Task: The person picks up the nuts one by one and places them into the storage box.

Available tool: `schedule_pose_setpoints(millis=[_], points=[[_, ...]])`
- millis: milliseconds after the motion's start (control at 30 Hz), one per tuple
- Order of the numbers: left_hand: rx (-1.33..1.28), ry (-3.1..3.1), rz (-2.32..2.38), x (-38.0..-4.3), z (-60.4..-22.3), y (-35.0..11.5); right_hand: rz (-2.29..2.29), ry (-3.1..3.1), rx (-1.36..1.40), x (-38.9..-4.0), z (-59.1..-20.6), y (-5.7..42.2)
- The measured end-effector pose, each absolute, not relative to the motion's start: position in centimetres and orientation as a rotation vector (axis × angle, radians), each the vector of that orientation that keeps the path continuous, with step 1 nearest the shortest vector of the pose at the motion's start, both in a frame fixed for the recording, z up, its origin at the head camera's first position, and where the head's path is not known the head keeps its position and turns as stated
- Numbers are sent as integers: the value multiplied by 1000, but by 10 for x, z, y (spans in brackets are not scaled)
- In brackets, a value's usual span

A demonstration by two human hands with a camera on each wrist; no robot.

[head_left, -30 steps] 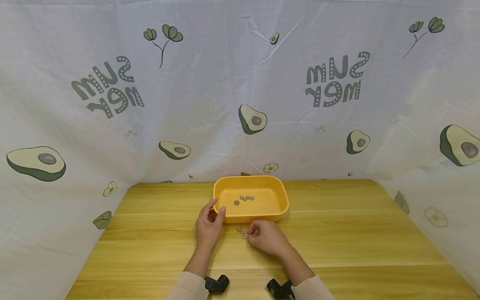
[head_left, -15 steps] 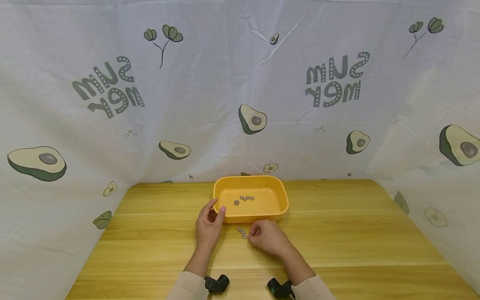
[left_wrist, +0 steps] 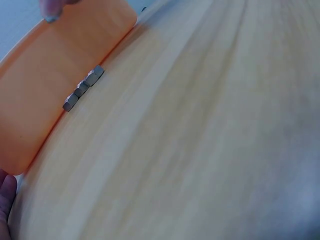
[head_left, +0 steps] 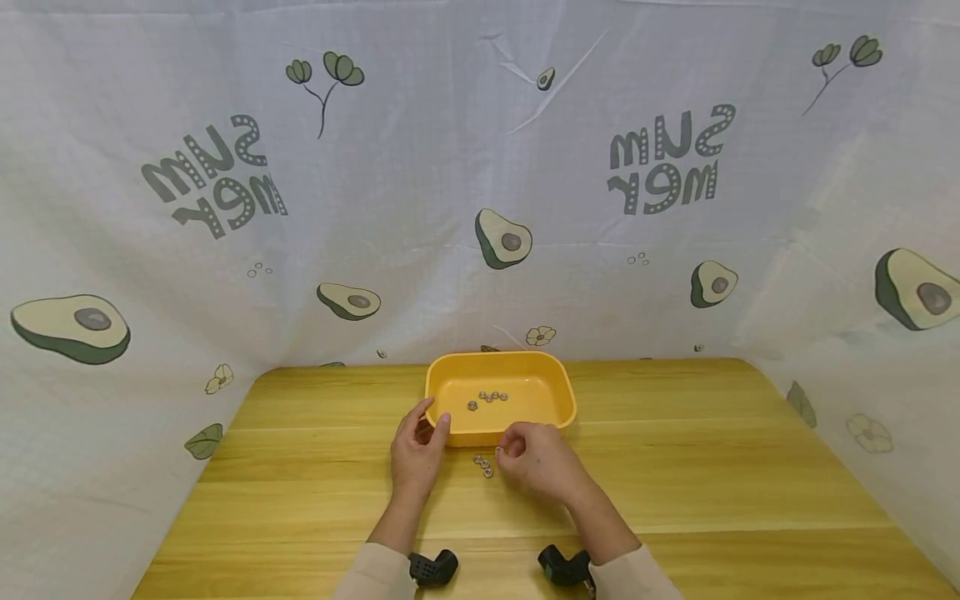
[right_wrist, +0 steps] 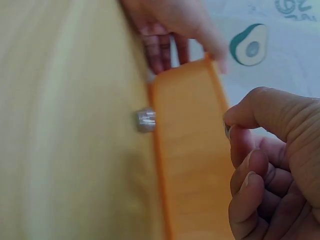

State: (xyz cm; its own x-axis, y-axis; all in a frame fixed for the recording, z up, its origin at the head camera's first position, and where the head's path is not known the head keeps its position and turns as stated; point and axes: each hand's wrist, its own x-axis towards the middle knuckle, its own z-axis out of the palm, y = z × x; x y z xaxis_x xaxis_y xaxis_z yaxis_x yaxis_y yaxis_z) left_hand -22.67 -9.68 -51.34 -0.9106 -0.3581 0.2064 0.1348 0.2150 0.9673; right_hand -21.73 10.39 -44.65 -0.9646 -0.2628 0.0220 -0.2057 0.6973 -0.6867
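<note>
In the head view my left hand (head_left: pixel 416 460) holds the near left corner of a yellow plastic box (head_left: pixel 474 438), thumb at the front wall and fingers along the side. My right hand (head_left: pixel 546 463) is raised at the box's front wall, pinching a small metal nut (right_wrist: pixel 227 131) between thumb and index finger. The other fingers curl loosely below, as the right wrist view shows. On the table before the box, three hex nuts (left_wrist: pixel 83 88) lie in a short row. Several more nuts (head_left: pixel 490 398) rest on the box floor, toward its left half.
The wooden table (head_left: pixel 712 467) reaches back to a white cloth (head_left: pixel 420 167) printed with avocados, which hangs behind and along both sides. Black wrist devices, one on the left (head_left: pixel 435 568) and one on the right (head_left: pixel 564 567), sit at the sleeves.
My right hand has lifted the pinched nut off the table and moved it up and forward to the box's front wall. My left hand has stayed at the corner.
</note>
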Motion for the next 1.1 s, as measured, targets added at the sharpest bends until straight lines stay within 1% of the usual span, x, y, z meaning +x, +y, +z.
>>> schedule_pose_setpoints(millis=[267, 533, 700, 1100], points=[[205, -2106, -1754, -227, -515, -98, -1051, 2898, -383, -236, -421, 103], [208, -2105, -1744, -227, -515, -98, -985, 2892, -427, -265, -412, 102], [211, -2112, -1756, -227, -514, -98, -987, 2866, -436, -282, -414, 97], [192, -2100, -1747, -228, -515, -99, -913, 2831, -455, -314, -432, 78]])
